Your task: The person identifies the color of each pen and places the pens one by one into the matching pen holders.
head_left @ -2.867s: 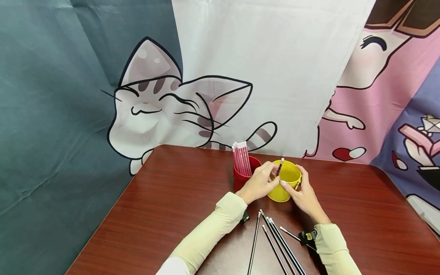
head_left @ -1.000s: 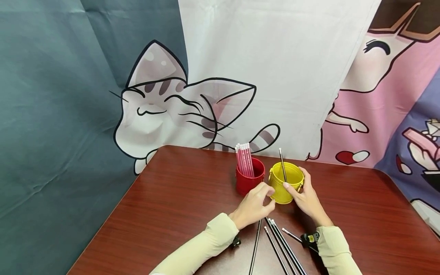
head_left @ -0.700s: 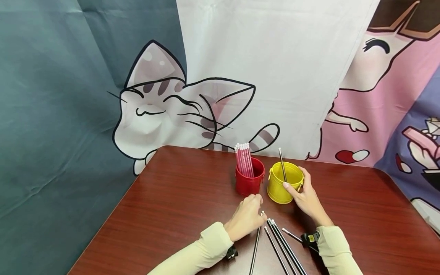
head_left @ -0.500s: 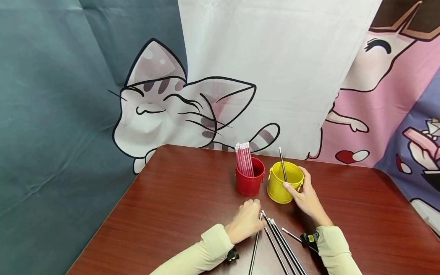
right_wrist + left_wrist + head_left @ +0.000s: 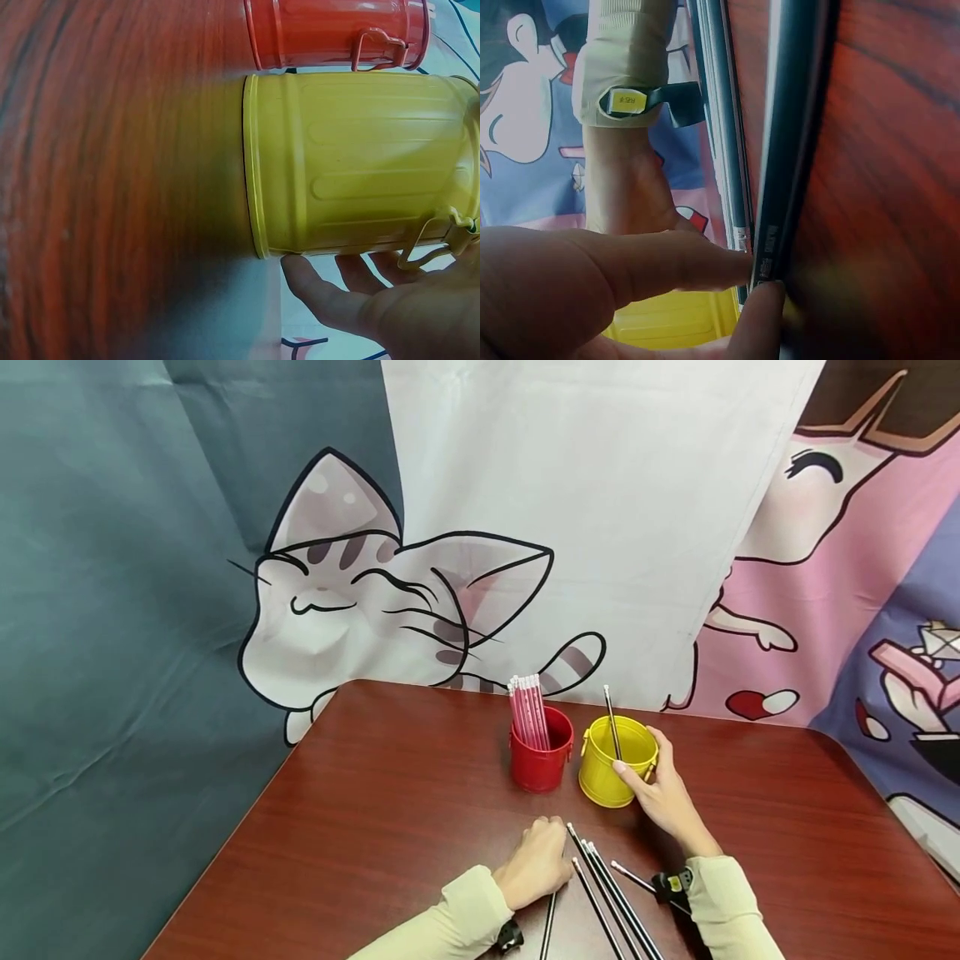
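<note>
My left hand is down at the table, its thumb and a finger pinching a black pencil near its printed end in the left wrist view. The rest of that pencil runs toward the table's near side. My right hand holds the small yellow bucket, thumb at the near rim and fingers round the right side by the handle. One black pencil with a white eraser leans upright inside the bucket. Several more black pencils lie between my hands, eraser ends pointing away.
Left of the yellow bucket stands a red bucket holding several pink pencils. Another black pencil lies partly under my right wrist. A cartoon-printed cloth hangs behind the brown table.
My left hand put a black pencil into the yellow bucket, let go, then came back and down to pinch another on the table. My right hand stays on the bucket.
</note>
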`<state>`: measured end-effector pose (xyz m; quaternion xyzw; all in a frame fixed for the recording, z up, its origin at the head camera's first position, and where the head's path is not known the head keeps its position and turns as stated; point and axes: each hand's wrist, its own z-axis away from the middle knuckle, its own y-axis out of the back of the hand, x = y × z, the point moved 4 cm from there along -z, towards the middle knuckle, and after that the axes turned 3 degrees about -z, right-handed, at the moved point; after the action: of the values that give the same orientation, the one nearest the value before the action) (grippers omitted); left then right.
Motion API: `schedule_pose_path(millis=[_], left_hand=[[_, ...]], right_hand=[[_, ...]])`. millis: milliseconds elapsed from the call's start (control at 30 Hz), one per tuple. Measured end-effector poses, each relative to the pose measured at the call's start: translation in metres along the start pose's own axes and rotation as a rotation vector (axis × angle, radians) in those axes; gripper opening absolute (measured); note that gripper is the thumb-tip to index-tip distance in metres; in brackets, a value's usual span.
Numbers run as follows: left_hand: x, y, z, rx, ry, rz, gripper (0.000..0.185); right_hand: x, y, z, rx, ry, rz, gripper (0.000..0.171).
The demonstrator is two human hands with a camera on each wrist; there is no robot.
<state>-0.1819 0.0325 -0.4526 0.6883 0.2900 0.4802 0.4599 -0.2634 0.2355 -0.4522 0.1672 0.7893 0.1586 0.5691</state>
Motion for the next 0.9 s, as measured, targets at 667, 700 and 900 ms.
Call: schedule_pose_path(millis=[667,700,900], left_hand=[[-0.0009,-0.0001,-0.0012,0.018,0.035,0.007,0.033],[-0.0013,0.0001,-0.0013,0.014,0.042,0.010,0.034],[-0.0009,0.0038,-0.0012,0.000,0.060,0.018,0.033]], right_hand=[[0.0006,-0.0008,0.0003,-0.005,0.011,0.006,0.078],[0.0007,-0.0012,0.0001,-0.007,0.013,0.006,0.078],[0.0007,-0.0018,-0.0001,-0.016,0.014,0.004,0.078]])
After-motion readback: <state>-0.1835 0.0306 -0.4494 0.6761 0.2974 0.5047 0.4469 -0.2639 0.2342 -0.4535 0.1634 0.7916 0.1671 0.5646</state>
